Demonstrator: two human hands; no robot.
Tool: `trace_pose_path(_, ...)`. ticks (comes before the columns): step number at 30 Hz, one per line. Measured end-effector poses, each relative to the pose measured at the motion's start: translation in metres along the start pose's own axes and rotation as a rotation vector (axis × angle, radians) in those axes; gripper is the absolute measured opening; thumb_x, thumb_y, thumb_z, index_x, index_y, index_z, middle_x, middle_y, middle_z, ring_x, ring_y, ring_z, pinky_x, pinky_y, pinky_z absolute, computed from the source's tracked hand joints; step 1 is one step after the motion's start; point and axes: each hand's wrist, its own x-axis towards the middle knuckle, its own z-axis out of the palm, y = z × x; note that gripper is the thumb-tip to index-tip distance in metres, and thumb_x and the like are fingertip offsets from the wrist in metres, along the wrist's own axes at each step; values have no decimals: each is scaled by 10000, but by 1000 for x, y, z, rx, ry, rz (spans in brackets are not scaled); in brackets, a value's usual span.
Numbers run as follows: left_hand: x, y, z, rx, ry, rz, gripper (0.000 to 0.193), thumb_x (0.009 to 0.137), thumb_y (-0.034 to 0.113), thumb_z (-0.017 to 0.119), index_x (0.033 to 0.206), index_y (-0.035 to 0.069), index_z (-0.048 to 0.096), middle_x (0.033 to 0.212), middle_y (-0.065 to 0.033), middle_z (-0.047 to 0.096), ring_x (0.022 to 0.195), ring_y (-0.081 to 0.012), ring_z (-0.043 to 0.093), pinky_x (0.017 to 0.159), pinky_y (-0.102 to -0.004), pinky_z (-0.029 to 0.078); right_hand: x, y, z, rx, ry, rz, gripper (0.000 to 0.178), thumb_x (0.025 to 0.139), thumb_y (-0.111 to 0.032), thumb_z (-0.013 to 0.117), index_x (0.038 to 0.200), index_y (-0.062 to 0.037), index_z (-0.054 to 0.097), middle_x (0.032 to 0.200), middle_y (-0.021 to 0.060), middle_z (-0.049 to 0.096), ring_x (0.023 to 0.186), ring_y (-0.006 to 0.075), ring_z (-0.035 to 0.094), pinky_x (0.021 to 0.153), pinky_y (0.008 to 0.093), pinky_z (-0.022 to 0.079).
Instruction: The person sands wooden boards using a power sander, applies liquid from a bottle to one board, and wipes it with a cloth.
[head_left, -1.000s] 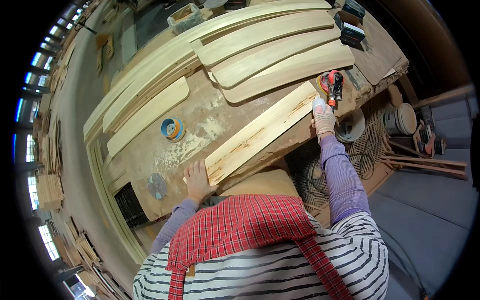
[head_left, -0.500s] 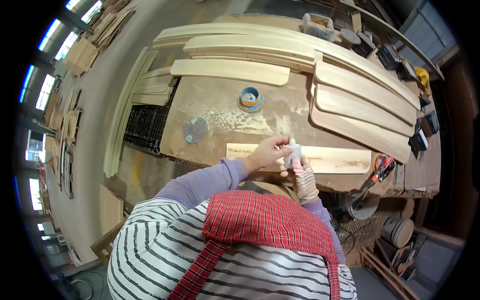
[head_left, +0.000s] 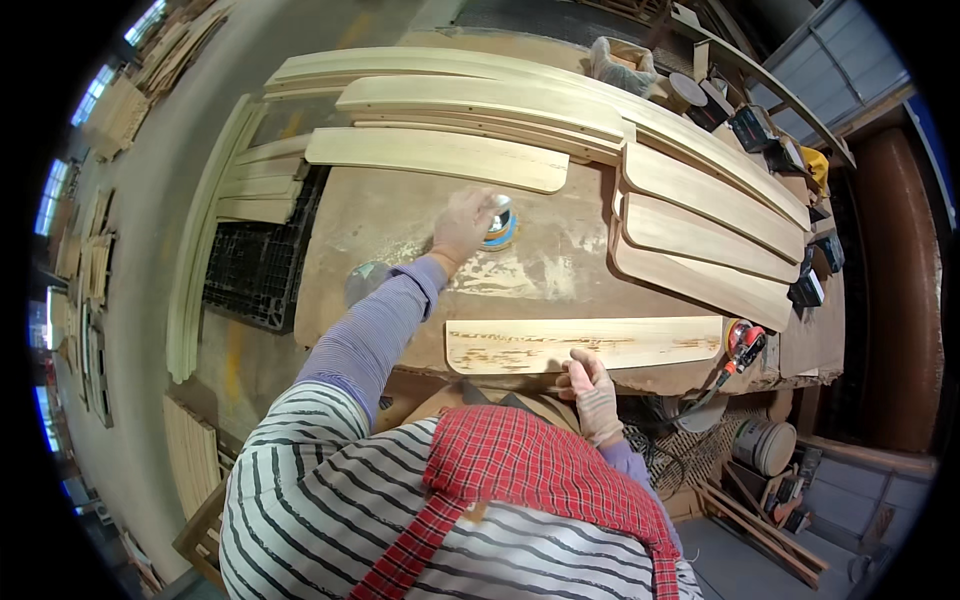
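My left hand (head_left: 462, 225) reaches over the workbench (head_left: 400, 215) to a blue-and-orange ring (head_left: 500, 238), perhaps a tape roll. Its fingers are closed on a small whitish thing (head_left: 500, 206) that looks like the white bottle, held at the ring and partly hidden by the fingers. My right hand (head_left: 590, 392), in a worn glove that leaves the fingertips bare, hovers at the near edge of a pale wooden board (head_left: 600, 342). Its fingers are half curled and apart, with nothing visible in them. Brown marks run along this board, which lies lengthwise before me.
Several pale boards (head_left: 710, 235) lie overlapped at the right, and more long boards (head_left: 440, 160) line the far side. A red-and-black sander (head_left: 742, 343) with a hose rests at the board's right end. A grey disc (head_left: 366, 284) lies beside my left forearm. A black plastic crate (head_left: 250, 270) stands left.
The white bottle has left my right hand. My left hand has moved away from it, forward and left to the ring. My right hand has lowered slightly to the board's near edge.
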Motion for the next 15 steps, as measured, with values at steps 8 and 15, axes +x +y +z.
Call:
trace_pose_path(8, 48, -56, 29, -904, 94, -577, 308, 978, 147, 607, 1257, 56, 512, 1010, -82, 644, 828, -152, 662, 709, -295, 542, -4, 26, -39, -271, 211, -175, 324, 977, -136, 627, 1266, 1, 576, 1081, 62, 647, 946, 120, 606, 849, 273, 509)
trace_pose_path(15, 84, 10, 61, -1079, -293, -848, 338, 1028, 157, 518, 1335, 97, 392, 1131, -106, 615, 892, -214, 682, 663, -360, 600, 124, -52, -42, -1198, 158, -834, 374, 840, -144, 664, 1205, -97, 597, 1168, 152, 632, 1085, 366, 592, 922, 444, 491)
